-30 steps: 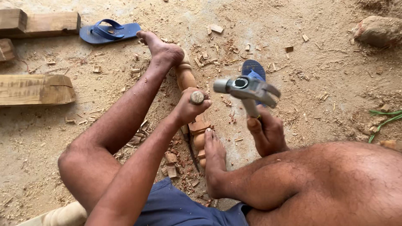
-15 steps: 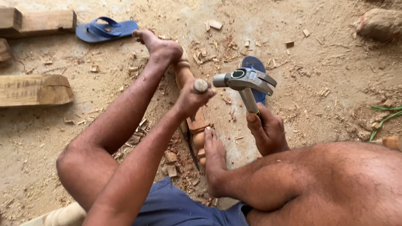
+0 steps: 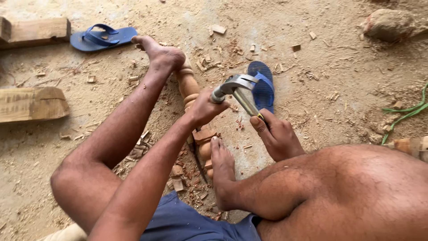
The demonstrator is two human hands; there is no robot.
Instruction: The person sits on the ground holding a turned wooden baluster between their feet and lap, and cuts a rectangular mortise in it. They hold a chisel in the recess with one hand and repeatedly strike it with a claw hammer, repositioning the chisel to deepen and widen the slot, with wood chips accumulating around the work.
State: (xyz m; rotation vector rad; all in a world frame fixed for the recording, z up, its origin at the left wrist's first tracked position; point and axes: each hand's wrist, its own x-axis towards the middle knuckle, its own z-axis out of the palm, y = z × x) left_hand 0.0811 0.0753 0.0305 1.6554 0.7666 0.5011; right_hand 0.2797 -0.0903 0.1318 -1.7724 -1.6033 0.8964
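Right hand [image 3: 278, 136] grips hammer [image 3: 236, 85]; left hand [image 3: 205, 107] grips chisel [image 3: 198, 147] on turned post [image 3: 189, 87].

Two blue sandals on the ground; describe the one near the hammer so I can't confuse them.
Start from the turned wooden post braced under both feet at centre. Just right of it, beneath the hammer in the right hand, lies the blue sandal, sole up and ribbed; the other sandal shows its straps, far left.

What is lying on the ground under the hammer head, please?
Under the hammer lies a blue sandal on sawdust-strewn ground, beside the turned wooden post. The left hand covers whatever tool it grips; the right hand hides the hammer's handle end.
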